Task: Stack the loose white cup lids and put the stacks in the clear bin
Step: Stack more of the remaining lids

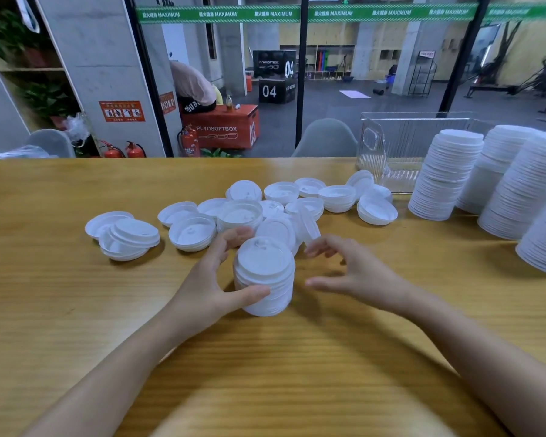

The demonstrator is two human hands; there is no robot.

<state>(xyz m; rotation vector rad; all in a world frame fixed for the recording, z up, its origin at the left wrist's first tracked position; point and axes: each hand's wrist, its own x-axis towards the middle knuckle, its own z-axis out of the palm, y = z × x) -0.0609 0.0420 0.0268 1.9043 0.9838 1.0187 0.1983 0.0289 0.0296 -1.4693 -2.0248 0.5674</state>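
Head view: the left hand (208, 279) holds a short stack of white lids (265, 269), with its thumb on the near side and its fingers curled round the far side. The stack stands on the wooden table (76, 310). The right hand (356, 272) is just right of the stack, with loose fingers, and holds nothing. Loose lids (281, 192) lie past both hands. The clear bin (391, 143) sits far past the right hand. Tall lid stacks (445, 175) stand right of that hand.
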